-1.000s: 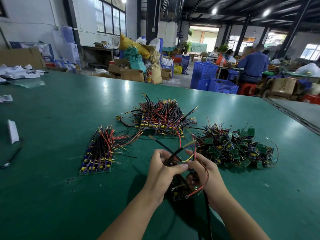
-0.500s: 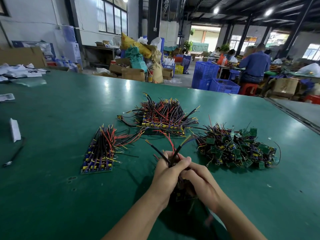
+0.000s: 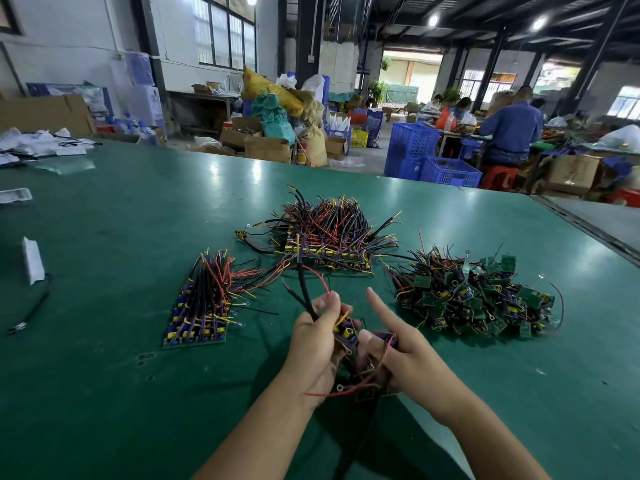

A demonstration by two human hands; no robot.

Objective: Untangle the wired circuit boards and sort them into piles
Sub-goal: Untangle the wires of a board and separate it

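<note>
**Held cluster: light boards, limp leads**

The left hand [image 3: 317, 341] grips the wired boards [image 3: 347, 333] by their black leads. The right hand [image 3: 408, 358] pinches a board, index finger straight. The cluster hangs just above the table [image 3: 104, 393]. From the hands, the tangled heap [image 3: 474, 299] lies at 2 o'clock, the near pile [image 3: 202, 306] at 10 and the far pile [image 3: 329, 237] at 12.

Judgement: the boards are stiff and light, and the wires snag. Hold board edges and do not tug the leads.

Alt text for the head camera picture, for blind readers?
The left hand and right hand hold a tangle of wired circuit boards over a green table. A left stack, a middle stack and a loose heap lie beyond.
</note>
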